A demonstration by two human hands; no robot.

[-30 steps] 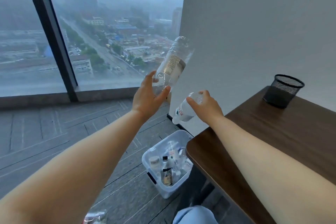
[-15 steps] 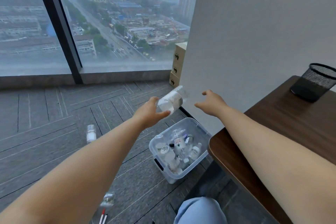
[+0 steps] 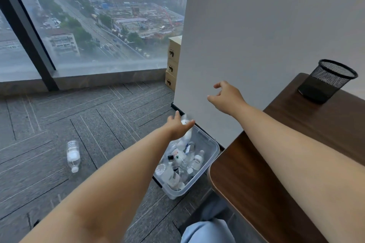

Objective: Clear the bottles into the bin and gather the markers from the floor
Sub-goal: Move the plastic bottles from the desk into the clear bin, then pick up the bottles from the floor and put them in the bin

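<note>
Clear bin [image 3: 198, 180] holds bottles [image 3: 196, 161]; left hand [image 3: 178, 127] grips bottle [image 3: 188, 134].

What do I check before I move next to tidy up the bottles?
1. Left hand grips the clear bottle: cannot tell, blurred.
2. Clear bottle is above the bin: ok.
3. Right hand is free: ok, it holds nothing.
4. Bin has room: ok, the bottles inside lie below its rim.
5. Floor is free of bottles: not ok, a floor bottle lies on the carpet.

Carpeted floor [image 3: 49, 116] under bin [image 3: 214, 151], one loose bottle [image 3: 73, 155]
</note>
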